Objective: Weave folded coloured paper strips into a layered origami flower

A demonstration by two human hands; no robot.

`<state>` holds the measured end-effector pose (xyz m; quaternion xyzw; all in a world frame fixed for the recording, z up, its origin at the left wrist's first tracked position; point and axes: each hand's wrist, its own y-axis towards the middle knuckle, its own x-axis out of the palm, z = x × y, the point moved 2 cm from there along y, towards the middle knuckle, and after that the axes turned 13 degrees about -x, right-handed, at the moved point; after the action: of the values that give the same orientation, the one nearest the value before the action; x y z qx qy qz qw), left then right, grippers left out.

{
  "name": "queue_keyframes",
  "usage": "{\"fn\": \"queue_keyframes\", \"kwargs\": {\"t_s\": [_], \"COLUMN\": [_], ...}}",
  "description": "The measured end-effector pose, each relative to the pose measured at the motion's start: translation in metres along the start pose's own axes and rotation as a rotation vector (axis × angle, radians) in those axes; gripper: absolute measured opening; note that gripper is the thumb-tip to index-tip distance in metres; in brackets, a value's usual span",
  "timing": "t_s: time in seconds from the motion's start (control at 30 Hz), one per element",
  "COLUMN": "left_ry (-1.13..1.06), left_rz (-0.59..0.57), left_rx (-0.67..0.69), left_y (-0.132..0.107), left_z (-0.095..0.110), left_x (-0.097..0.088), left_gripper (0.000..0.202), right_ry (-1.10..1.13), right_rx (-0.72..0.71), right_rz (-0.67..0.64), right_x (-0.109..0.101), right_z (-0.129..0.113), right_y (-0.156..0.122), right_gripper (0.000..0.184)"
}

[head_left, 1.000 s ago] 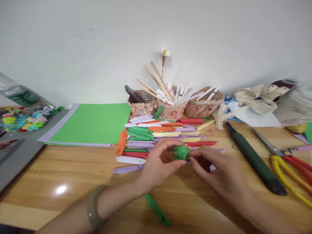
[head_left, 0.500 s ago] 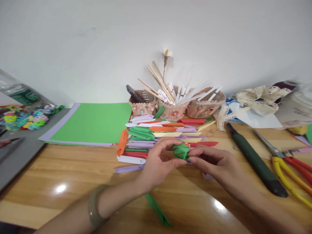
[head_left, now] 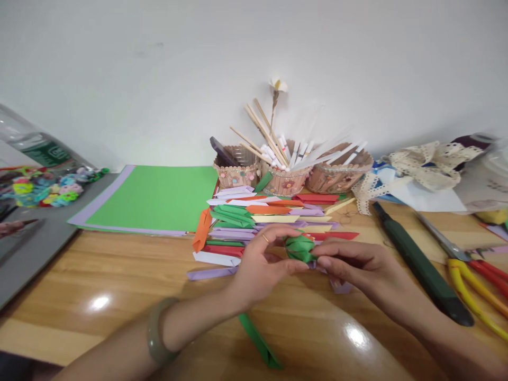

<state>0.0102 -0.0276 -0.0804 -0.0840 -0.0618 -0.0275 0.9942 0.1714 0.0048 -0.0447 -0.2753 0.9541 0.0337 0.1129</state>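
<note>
My left hand (head_left: 260, 264) and my right hand (head_left: 357, 267) meet over the wooden table (head_left: 119, 286), both pinching a small folded green paper piece (head_left: 299, 247) between thumb and fingers. A ring sits on a left finger and a grey-green bangle (head_left: 156, 333) on the left wrist. Just behind the hands lies a pile of folded paper strips (head_left: 257, 217) in green, orange, red, purple and cream. A bit of purple paper (head_left: 342, 287) shows under my right hand. One loose green strip (head_left: 260, 341) lies under my left forearm.
Three stick-built baskets (head_left: 288, 177) with wooden sticks and pens stand at the wall. A green sheet (head_left: 154, 198) lies to the left, a grey board (head_left: 32, 248) with coloured paper flowers (head_left: 43, 188) further left. A dark green cutter (head_left: 420, 264), scissors (head_left: 472, 264) and lace trim (head_left: 420, 164) lie right.
The view has shifted slightly. Both hands stay on the green paper piece, and the right fingers have closed in flatter against it.
</note>
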Motion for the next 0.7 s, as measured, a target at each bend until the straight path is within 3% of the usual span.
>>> {"fn": "queue_keyframes", "kwargs": {"t_s": [0.23, 0.7], "left_ry": [0.008, 0.026], "left_rz": [-0.028, -0.011], "left_rx": [-0.015, -0.076], "left_y": [-0.0010, -0.0007], "left_z": [-0.0016, -0.0031], "left_x": [0.0012, 0.0007], "left_gripper": [0.037, 0.037], "right_ry": [-0.006, -0.219], "right_rx": [0.043, -0.168], "right_rz": [-0.014, -0.081], "right_x": [0.0018, 0.0043], "right_z": [0.0006, -0.0039], "right_y": [0.0019, -0.0012], "right_gripper": [0.024, 0.021]}}
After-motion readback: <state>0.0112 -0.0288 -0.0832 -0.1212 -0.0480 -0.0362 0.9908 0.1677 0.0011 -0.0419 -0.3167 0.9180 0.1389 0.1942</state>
